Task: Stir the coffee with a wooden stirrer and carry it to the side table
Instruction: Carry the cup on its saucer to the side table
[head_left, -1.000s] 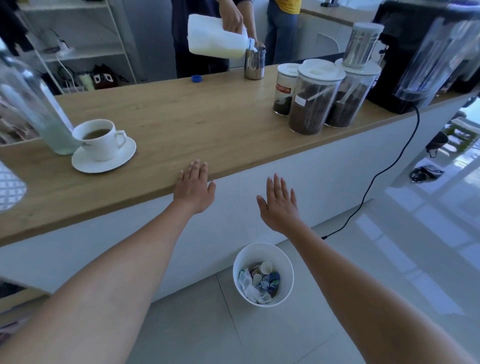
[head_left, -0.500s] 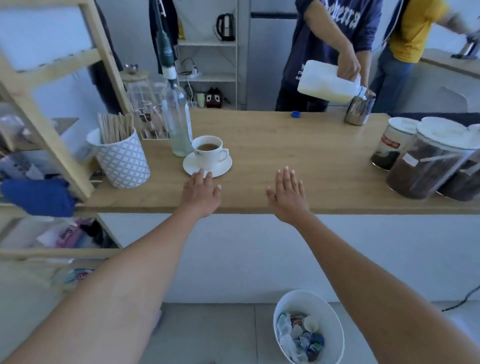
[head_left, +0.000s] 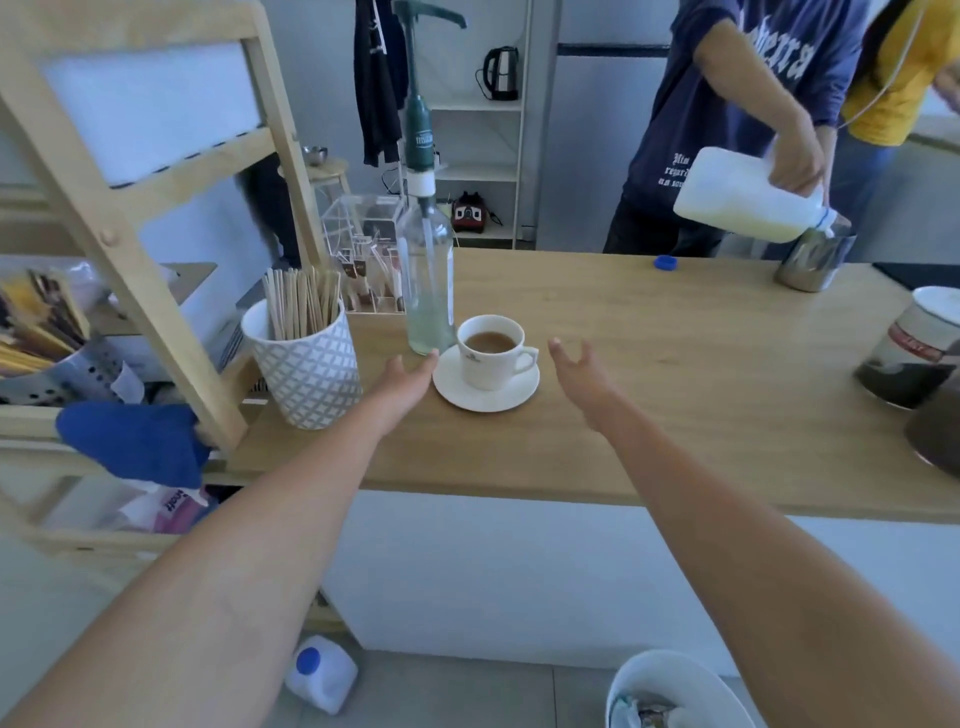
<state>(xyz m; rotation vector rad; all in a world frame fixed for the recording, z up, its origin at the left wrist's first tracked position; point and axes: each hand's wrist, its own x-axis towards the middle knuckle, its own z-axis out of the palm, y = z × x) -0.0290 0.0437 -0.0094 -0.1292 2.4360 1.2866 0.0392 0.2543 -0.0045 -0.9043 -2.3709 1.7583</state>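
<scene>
We see a white coffee cup (head_left: 491, 351) on a white saucer (head_left: 485, 389), standing on the wooden counter (head_left: 649, 374) just beside a clear pump bottle (head_left: 425, 280). The cup holds light brown coffee, is filled well below its rim, and its handle points to our right (a small dark mark sits on its front). Our left hand (head_left: 405, 382) reaches flat toward the saucer's left edge, fingers loosely spread, holding nothing. Our right hand (head_left: 579, 371) hovers right of the cup, fingers curled apart, also empty. Wooden stirrers (head_left: 301, 306) stand upright in a patterned white holder (head_left: 306, 371) left of the cup.
</scene>
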